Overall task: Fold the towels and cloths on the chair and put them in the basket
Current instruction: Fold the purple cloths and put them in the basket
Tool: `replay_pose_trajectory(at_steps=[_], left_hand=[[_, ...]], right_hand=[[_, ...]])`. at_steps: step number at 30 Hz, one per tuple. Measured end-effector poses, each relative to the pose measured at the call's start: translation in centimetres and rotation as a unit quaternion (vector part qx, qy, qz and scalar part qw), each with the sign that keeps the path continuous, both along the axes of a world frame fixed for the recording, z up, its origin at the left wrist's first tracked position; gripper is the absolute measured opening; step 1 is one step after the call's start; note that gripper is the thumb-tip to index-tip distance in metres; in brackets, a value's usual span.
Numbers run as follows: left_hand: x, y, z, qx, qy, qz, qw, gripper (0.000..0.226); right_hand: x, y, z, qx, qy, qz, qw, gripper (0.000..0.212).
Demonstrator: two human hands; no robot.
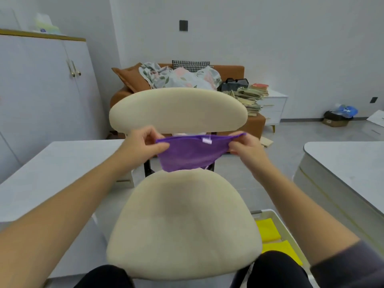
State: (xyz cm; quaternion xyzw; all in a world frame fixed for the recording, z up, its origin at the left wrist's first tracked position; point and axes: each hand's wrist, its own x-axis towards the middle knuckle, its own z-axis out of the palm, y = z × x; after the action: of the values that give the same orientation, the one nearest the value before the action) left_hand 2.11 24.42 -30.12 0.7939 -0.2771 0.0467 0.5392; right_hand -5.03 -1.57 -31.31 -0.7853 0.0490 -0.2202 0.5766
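Observation:
A purple cloth [191,153] with a small white tag hangs in the air between the backrest and seat of a cream chair [182,221]. My left hand [143,144] pinches its upper left corner and my right hand [247,148] pinches its upper right corner, so the top edge is stretched between them. The cloth's lower edge reaches down to the back of the seat. A white basket [270,214] stands on the floor at the lower right of the chair, with folded yellow cloths [268,230] inside.
A white table [52,163] stands to the left and another pale table [349,161] to the right. Behind the chair is an orange sofa [232,71] piled with bedding, with stacked books [249,96] beside it. My knees show at the bottom edge.

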Motion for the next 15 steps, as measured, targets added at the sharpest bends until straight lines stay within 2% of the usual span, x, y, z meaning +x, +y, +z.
replay_pose_trajectory(at_steps=[3, 7, 11, 15], left_hand=[[-2.2, 0.9, -5.5, 0.055, 0.039, -0.045, 0.997, 0.033], [-4.6, 2.2, -11.5, 0.161, 0.103, -0.07, 0.979, 0.029], [-6.1, 2.8, -13.6, 0.146, 0.172, -0.095, 0.97, 0.026], [-6.5, 2.6, -13.1, 0.128, 0.272, -0.129, 0.945, 0.017]], right_hand=[[-2.3, 0.2, -5.1, -0.043, 0.063, 0.034, 0.996, 0.031], [-5.3, 0.3, -11.1, -0.069, 0.165, 0.097, 0.979, 0.025], [-6.5, 0.3, -13.1, -0.079, 0.194, 0.097, 0.973, 0.014], [-6.7, 0.2, -13.0, -0.073, 0.202, 0.093, 0.972, 0.013]])
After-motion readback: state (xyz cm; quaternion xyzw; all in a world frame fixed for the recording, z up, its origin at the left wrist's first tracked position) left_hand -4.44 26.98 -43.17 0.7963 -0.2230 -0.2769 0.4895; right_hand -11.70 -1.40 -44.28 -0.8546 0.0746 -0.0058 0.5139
